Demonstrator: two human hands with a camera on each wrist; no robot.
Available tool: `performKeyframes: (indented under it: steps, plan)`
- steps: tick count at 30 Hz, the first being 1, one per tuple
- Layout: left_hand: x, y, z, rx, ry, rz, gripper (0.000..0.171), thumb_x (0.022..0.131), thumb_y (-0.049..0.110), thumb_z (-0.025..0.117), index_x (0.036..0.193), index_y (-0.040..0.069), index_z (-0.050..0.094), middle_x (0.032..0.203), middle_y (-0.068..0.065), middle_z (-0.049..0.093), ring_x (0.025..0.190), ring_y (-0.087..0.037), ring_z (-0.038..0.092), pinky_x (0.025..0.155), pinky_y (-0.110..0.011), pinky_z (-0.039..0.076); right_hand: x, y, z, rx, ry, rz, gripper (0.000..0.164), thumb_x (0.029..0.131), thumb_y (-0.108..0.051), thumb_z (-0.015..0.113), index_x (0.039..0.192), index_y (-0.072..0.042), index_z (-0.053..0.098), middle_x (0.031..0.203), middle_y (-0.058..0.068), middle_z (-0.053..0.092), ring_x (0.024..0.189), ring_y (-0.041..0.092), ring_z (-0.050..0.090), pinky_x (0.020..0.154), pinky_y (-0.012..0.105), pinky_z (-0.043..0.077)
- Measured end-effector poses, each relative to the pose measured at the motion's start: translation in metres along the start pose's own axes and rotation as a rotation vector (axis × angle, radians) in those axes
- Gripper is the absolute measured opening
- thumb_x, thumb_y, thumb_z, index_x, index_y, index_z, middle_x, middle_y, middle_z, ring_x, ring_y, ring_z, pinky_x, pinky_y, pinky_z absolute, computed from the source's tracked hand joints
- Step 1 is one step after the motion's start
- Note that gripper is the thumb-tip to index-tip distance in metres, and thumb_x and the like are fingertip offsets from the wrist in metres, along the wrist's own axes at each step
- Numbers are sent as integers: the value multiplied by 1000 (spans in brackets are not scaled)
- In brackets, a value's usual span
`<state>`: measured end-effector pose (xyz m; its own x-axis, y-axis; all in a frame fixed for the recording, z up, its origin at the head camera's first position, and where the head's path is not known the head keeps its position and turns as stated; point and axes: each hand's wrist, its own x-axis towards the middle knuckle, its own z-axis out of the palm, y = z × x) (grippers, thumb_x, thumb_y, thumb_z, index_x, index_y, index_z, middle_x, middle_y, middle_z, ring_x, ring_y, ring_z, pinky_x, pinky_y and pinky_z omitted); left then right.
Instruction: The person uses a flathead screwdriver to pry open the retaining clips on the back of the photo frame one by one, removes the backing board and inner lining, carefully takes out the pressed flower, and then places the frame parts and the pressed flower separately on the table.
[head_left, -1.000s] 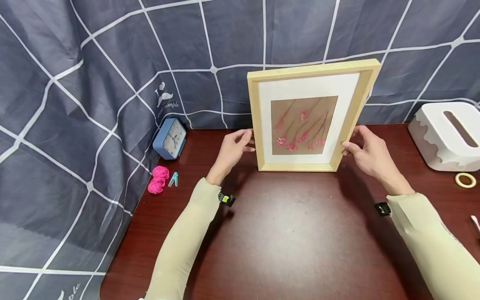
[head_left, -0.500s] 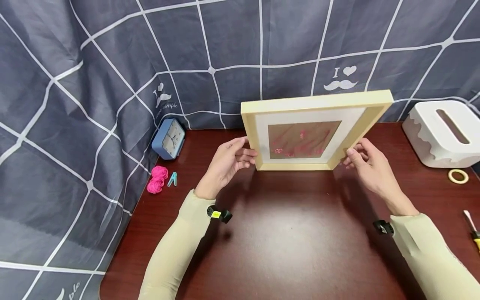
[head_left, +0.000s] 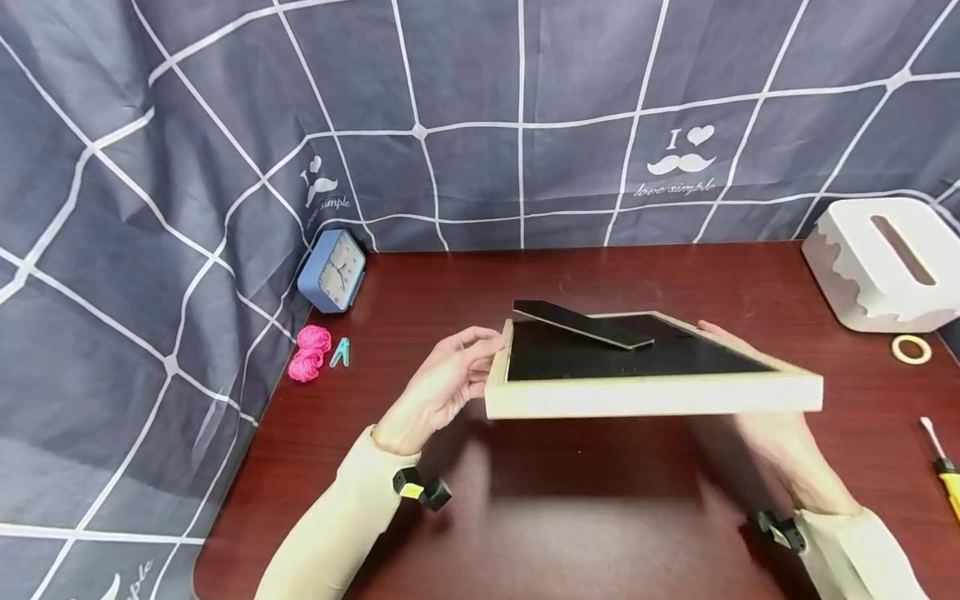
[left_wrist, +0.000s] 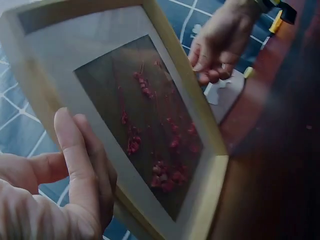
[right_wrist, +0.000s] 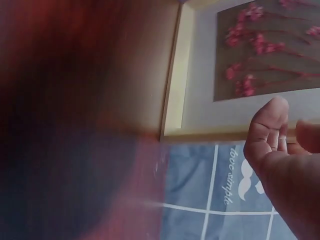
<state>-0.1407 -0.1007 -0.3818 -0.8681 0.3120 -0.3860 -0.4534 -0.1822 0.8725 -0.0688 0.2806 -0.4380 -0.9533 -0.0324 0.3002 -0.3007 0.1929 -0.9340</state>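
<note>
A light wood picture frame (head_left: 652, 398) is tipped toward me, its black back and fold-out stand flap (head_left: 585, 323) facing up. My left hand (head_left: 446, 379) holds its left side, thumb by the upper edge and fingers lower down. On the other side my right hand (head_left: 772, 437) holds the right side, partly hidden beneath the frame in the head view. Both wrist views show the front: a white mat around a brown panel with pink flowers (left_wrist: 167, 177). In the right wrist view, bent fingers (right_wrist: 267, 125) lie at the frame's rail.
A blue alarm clock (head_left: 332, 271), pink yarn (head_left: 309, 352) and a teal clothespin (head_left: 341, 352) are on the table's left. To the right are a white tissue box (head_left: 885, 262), a wooden ring (head_left: 911, 349) and a yellow-handled screwdriver (head_left: 949, 483). A grey checked curtain (head_left: 480, 175) hangs behind.
The picture frame has swung from nearly upright down toward me, so its black back now shows in the head view. Both hands have come nearer to me with it.
</note>
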Motion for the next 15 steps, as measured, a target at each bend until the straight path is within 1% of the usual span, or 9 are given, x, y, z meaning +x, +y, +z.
performKeyframes:
  steps: [1,2,3,4,6,8,9,12,15]
  plan:
    - [-1,-3,-2,16,0,-8,8,106,9,66,114,12,64,71,5,60,58,-6,55,54,-17,58,-5,-1,1,124,-33,3,53,105,6,63,156,5,52,152,-4,69,130,-6,66,106,5,52]
    - [-3,-6,-4,32,-3,-12,10,106,9,67,114,12,64,70,4,59,57,-7,54,54,-17,58,-8,-2,1,291,-60,33,53,108,4,59,160,3,49,153,5,68,131,1,69,106,9,56]
    - [-3,-8,-6,46,-8,-19,11,105,8,68,115,12,64,71,3,63,58,-9,57,56,-18,60,-10,-2,2,517,-88,107,61,108,6,57,166,0,40,163,1,60,143,5,64,112,15,57]
    - [-4,-11,-9,60,-10,-24,13,105,8,69,116,12,64,72,3,64,58,-9,58,56,-18,60,-10,-2,2,617,-121,127,56,111,4,52,166,-3,43,161,3,62,141,8,66,111,20,60]
    - [-4,-16,-14,90,-21,-27,17,104,7,69,120,12,64,76,2,70,61,-11,66,60,-22,65,-11,-2,2,737,-154,188,49,115,0,45,162,-10,51,154,2,68,133,11,72,104,26,66]
    - [-5,-21,-19,124,-41,-20,21,105,6,68,124,11,62,80,2,73,64,-12,70,63,-24,67,-12,-4,2,756,-149,273,48,118,-3,37,158,-18,58,144,-2,75,123,11,78,95,28,69]
    - [-5,-23,-21,144,-49,-16,24,105,6,68,127,11,62,81,2,74,65,-12,72,64,-25,68,-13,-4,1,722,-142,318,47,118,-6,37,156,-23,61,139,-5,77,118,10,80,91,29,70]
    - [-4,-29,-26,195,-69,-4,32,105,6,67,136,10,58,83,2,74,66,-12,74,66,-27,69,-19,-7,1,471,-86,434,40,118,-16,45,148,-34,65,124,-12,81,104,7,82,79,28,72]
    - [-3,-35,-30,250,-67,-3,42,106,7,67,145,10,53,83,3,75,66,-13,75,66,-28,70,-22,-6,2,366,-63,531,30,117,-24,52,139,-38,67,114,-15,83,96,7,83,73,30,72]
